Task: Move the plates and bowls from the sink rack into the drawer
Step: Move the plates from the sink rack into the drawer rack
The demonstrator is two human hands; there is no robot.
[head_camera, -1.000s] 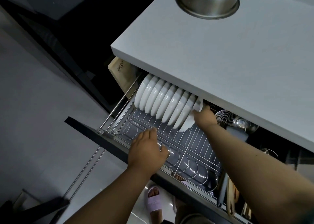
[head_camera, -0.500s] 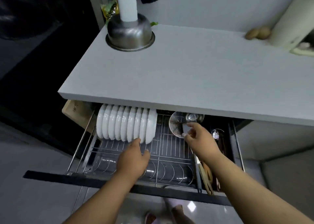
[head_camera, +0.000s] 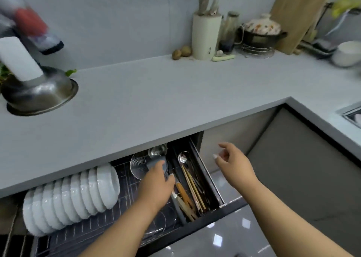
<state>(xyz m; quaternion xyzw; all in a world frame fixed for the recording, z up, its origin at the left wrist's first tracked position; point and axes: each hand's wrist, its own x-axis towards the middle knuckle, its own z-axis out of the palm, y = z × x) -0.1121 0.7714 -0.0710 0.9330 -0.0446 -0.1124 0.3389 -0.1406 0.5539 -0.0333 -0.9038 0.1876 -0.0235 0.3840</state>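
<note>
Several white plates [head_camera: 72, 194] stand on edge in a row in the wire rack [head_camera: 125, 178] of the open drawer [head_camera: 195, 225] under the grey counter. My left hand [head_camera: 156, 182] hovers over the rack to the right of the plates, beside a wire skimmer [head_camera: 136, 166], fingers relaxed and holding nothing. My right hand [head_camera: 232, 165] is raised in front of the cabinet to the right of the drawer, fingers loosely curled and empty. White bowls [head_camera: 346, 53] sit at the far right of the counter. The sink edge [head_camera: 349, 113] shows at the right border.
A cutlery compartment [head_camera: 193, 186] with chopsticks and spoons fills the drawer's right side. An upturned steel bowl [head_camera: 39, 94] sits on the counter at left. A knife block [head_camera: 206, 36], pot [head_camera: 261, 32] and cutting board [head_camera: 300, 16] line the back wall.
The view has swung up and right. My right hand has lifted out of the drawer toward the right. My left hand has moved right, away from the plates.
</note>
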